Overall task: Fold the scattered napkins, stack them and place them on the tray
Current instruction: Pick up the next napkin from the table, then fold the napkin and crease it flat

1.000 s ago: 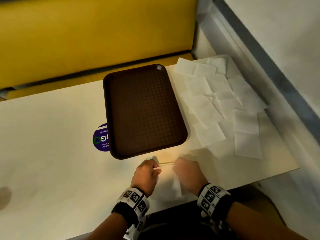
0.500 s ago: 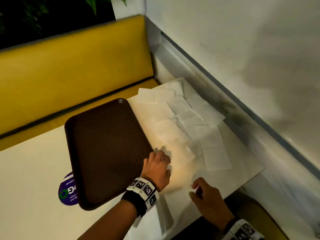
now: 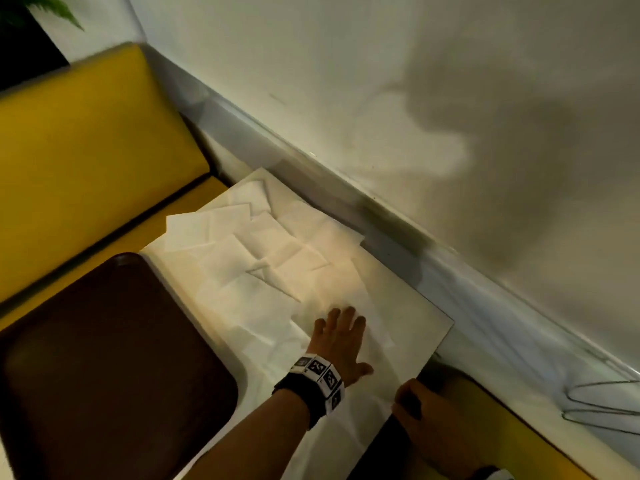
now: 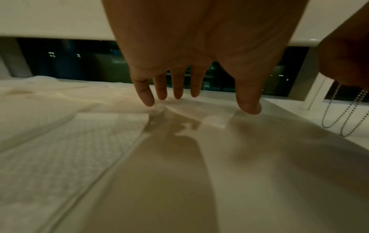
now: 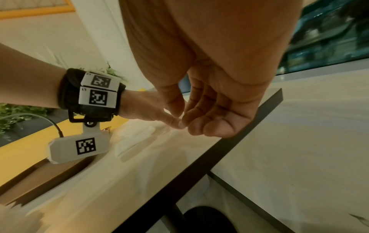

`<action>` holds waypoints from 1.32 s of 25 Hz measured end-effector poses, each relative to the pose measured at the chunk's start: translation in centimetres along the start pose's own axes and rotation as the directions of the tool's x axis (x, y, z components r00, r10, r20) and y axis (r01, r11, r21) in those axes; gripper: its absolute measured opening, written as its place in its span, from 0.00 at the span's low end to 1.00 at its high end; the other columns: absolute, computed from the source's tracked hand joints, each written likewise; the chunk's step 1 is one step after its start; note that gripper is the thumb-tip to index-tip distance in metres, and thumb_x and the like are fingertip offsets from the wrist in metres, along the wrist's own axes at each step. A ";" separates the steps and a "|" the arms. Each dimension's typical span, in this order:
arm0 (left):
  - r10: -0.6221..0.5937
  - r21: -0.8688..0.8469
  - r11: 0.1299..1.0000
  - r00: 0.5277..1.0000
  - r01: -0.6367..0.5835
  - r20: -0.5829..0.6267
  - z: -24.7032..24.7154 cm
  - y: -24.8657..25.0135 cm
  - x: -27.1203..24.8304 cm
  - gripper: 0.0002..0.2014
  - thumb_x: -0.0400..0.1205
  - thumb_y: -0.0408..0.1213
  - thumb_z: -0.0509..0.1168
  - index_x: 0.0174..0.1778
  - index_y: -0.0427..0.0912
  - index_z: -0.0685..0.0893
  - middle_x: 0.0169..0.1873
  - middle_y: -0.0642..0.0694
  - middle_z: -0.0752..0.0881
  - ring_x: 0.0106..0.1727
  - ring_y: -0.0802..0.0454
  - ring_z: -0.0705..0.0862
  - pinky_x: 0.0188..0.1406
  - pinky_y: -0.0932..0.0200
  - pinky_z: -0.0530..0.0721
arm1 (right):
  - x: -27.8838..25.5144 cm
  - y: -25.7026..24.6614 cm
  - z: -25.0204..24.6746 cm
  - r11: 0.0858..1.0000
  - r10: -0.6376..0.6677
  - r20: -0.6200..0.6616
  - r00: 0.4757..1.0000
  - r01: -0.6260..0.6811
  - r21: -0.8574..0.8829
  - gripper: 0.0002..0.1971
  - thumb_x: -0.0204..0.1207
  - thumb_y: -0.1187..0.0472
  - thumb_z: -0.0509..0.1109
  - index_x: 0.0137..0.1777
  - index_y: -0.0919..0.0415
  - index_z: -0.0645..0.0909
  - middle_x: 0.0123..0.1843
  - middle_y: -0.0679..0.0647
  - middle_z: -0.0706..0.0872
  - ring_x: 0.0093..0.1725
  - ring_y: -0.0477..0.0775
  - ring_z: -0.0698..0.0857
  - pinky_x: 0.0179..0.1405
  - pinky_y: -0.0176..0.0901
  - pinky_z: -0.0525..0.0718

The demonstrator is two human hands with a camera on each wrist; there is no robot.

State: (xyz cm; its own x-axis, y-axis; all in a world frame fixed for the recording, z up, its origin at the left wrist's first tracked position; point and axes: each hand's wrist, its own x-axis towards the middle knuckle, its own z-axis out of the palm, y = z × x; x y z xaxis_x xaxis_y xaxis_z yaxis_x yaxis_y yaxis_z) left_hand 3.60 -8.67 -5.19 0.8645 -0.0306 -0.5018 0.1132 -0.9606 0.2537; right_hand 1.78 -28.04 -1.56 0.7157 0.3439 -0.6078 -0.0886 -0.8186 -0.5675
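Several white napkins (image 3: 259,265) lie scattered and overlapping on the white table (image 3: 408,306), to the right of the empty brown tray (image 3: 104,358). My left hand (image 3: 353,341) reaches over the near end of the pile with its fingers straight and spread. In the left wrist view the left hand (image 4: 209,104) touches a single napkin (image 4: 199,113) with its fingertips (image 4: 147,100). My right hand (image 3: 415,400) hovers at the table's near right edge, loosely curled. The right wrist view shows that the right hand (image 5: 189,123) holds nothing.
A pale wall (image 3: 415,98) with a ledge runs close along the table's right edge (image 3: 440,341). A yellow bench (image 3: 86,150) stands behind the table. A bead chain (image 4: 339,113) hangs at the right by the window.
Both hands let go of the folded napkin at the front edge. My left hand moved right onto the scattered pile; my right hand drew back to the table's edge. The view swung right.
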 end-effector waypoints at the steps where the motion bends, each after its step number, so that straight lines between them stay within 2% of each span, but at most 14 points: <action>1: -0.009 0.004 1.000 1.000 0.009 0.020 0.4 0.1 0.1 0.45 0.76 0.58 0.68 0.83 0.46 0.52 0.84 0.42 0.47 0.84 0.35 0.46 0.81 0.34 0.50 | 0.0 0.2 -0.2 1.000 -0.004 0.005 1.000 0.003 0.014 0.02 0.79 0.56 0.68 0.46 0.49 0.78 0.44 0.46 0.86 0.42 0.41 0.84 0.40 0.32 0.82; 5: 0.011 0.015 1.000 0.996 -0.010 -0.085 1.9 0.5 -0.1 0.36 0.81 0.50 0.64 0.81 0.43 0.57 0.84 0.42 0.51 0.84 0.36 0.49 0.81 0.34 0.50 | 2.7 -0.4 -1.8 0.995 0.039 -0.084 0.996 -0.030 0.100 0.02 0.80 0.59 0.68 0.48 0.50 0.78 0.49 0.47 0.86 0.44 0.41 0.83 0.40 0.29 0.79; 8: 0.158 0.090 0.985 0.971 -0.144 -0.177 3.8 0.4 -1.1 0.31 0.76 0.48 0.69 0.73 0.38 0.74 0.75 0.40 0.72 0.75 0.37 0.73 0.72 0.39 0.73 | 7.8 -3.0 -3.6 0.998 -0.021 -0.262 0.965 0.037 0.058 0.12 0.79 0.62 0.68 0.62 0.58 0.79 0.58 0.54 0.84 0.51 0.49 0.83 0.51 0.34 0.78; 10: 0.243 0.117 0.967 0.952 -0.224 -0.185 5.4 0.9 -2.0 0.32 0.69 0.49 0.73 0.67 0.38 0.81 0.68 0.41 0.80 0.66 0.40 0.82 0.62 0.44 0.84 | 11.2 -4.5 -4.2 0.998 -0.054 -0.275 0.960 0.055 -0.005 0.19 0.79 0.63 0.68 0.69 0.61 0.75 0.66 0.58 0.79 0.62 0.57 0.81 0.60 0.43 0.79; 13: 0.287 0.096 0.957 0.944 -0.274 -0.166 7.3 1.9 -3.3 0.36 0.67 0.51 0.75 0.70 0.39 0.78 0.71 0.43 0.78 0.70 0.42 0.80 0.65 0.46 0.82 | 13.8 -4.8 -3.9 0.987 -0.089 -0.220 0.971 0.055 -0.154 0.28 0.78 0.59 0.68 0.76 0.60 0.64 0.75 0.59 0.69 0.72 0.63 0.71 0.69 0.54 0.76; 15: 0.282 0.097 0.958 0.944 -0.269 -0.173 8.0 2.1 -3.8 0.36 0.69 0.50 0.73 0.72 0.39 0.76 0.74 0.43 0.76 0.73 0.42 0.77 0.68 0.46 0.78 | 14.2 -4.7 -3.3 0.924 -0.133 -0.149 0.980 0.068 -0.377 0.33 0.76 0.55 0.67 0.79 0.56 0.57 0.77 0.56 0.65 0.72 0.64 0.66 0.68 0.58 0.74; 17: 0.264 0.099 0.963 0.945 -0.249 -0.195 7.8 2.2 -4.0 0.34 0.71 0.49 0.72 0.72 0.40 0.77 0.74 0.43 0.76 0.74 0.43 0.77 0.69 0.46 0.79 | 14.3 -4.8 -3.1 0.853 -0.167 -0.087 0.982 0.100 -0.512 0.30 0.74 0.52 0.66 0.75 0.54 0.62 0.72 0.57 0.69 0.68 0.63 0.68 0.64 0.58 0.73; 20: 0.256 0.089 0.966 0.945 -0.242 -0.202 7.4 2.3 -3.9 0.31 0.72 0.50 0.70 0.71 0.41 0.78 0.73 0.44 0.77 0.73 0.44 0.77 0.67 0.47 0.81 | 14.4 -5.3 -3.5 0.889 -0.148 -0.064 0.987 0.105 -0.446 0.15 0.73 0.54 0.69 0.58 0.55 0.77 0.64 0.57 0.73 0.64 0.60 0.70 0.62 0.53 0.72; 22: 0.260 0.091 0.965 0.946 -0.246 -0.195 7.5 2.2 -3.9 0.31 0.75 0.49 0.68 0.73 0.40 0.77 0.75 0.43 0.75 0.75 0.43 0.76 0.69 0.46 0.79 | 14.5 -5.4 -3.8 0.903 -0.154 -0.034 0.987 0.127 -0.411 0.11 0.72 0.55 0.71 0.53 0.56 0.78 0.62 0.56 0.71 0.62 0.59 0.70 0.61 0.49 0.73; 25: 0.231 0.067 0.973 0.956 -0.222 -0.179 7.5 2.0 -4.0 0.29 0.78 0.47 0.65 0.74 0.38 0.73 0.78 0.39 0.70 0.78 0.39 0.70 0.72 0.44 0.75 | 14.3 -5.7 -4.0 0.951 -0.155 0.012 0.988 0.153 -0.267 0.21 0.73 0.49 0.71 0.61 0.57 0.71 0.62 0.56 0.72 0.60 0.59 0.76 0.60 0.48 0.77; 28: 0.237 0.068 0.971 0.953 -0.228 -0.187 7.7 2.0 -3.8 0.29 0.81 0.46 0.60 0.77 0.37 0.69 0.80 0.38 0.65 0.82 0.37 0.63 0.76 0.41 0.69 | 13.9 -6.0 -4.4 0.978 -0.032 0.109 0.994 0.053 -0.200 0.28 0.75 0.37 0.63 0.66 0.56 0.71 0.59 0.54 0.78 0.60 0.59 0.79 0.59 0.51 0.76; 29: 0.241 0.080 0.970 0.953 -0.230 -0.185 7.6 2.1 -3.8 0.29 0.82 0.47 0.60 0.77 0.37 0.68 0.81 0.37 0.64 0.82 0.37 0.62 0.77 0.41 0.68 | 13.8 -6.1 -4.6 0.983 -0.006 0.144 0.989 0.032 -0.181 0.27 0.75 0.35 0.60 0.62 0.56 0.77 0.58 0.55 0.81 0.59 0.59 0.80 0.59 0.51 0.75; 31: 0.241 0.102 0.969 0.953 -0.225 -0.183 7.6 2.1 -3.7 0.29 0.82 0.47 0.60 0.77 0.37 0.69 0.80 0.37 0.64 0.81 0.36 0.63 0.78 0.42 0.66 | 13.1 -6.4 -4.9 0.995 -0.034 0.211 0.977 0.053 -0.084 0.28 0.78 0.36 0.57 0.46 0.59 0.87 0.54 0.56 0.85 0.55 0.57 0.81 0.60 0.51 0.74; 33: 0.233 0.099 0.971 0.954 -0.218 -0.187 7.7 2.1 -3.7 0.29 0.82 0.48 0.60 0.77 0.38 0.68 0.81 0.38 0.63 0.82 0.37 0.63 0.78 0.41 0.65 | 11.8 -6.0 -5.0 0.993 -0.121 0.219 0.968 0.121 0.013 0.30 0.81 0.39 0.55 0.35 0.63 0.87 0.49 0.55 0.85 0.51 0.54 0.82 0.61 0.50 0.74</action>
State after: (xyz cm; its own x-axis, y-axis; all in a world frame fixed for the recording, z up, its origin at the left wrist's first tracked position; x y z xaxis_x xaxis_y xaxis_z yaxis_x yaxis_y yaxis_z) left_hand -3.18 -12.68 -9.17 0.9430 -0.2013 -0.2648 -0.1269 -0.9535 0.2732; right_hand 14.25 -21.33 -2.56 0.5522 0.5323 -0.6416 -0.0106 -0.7651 -0.6439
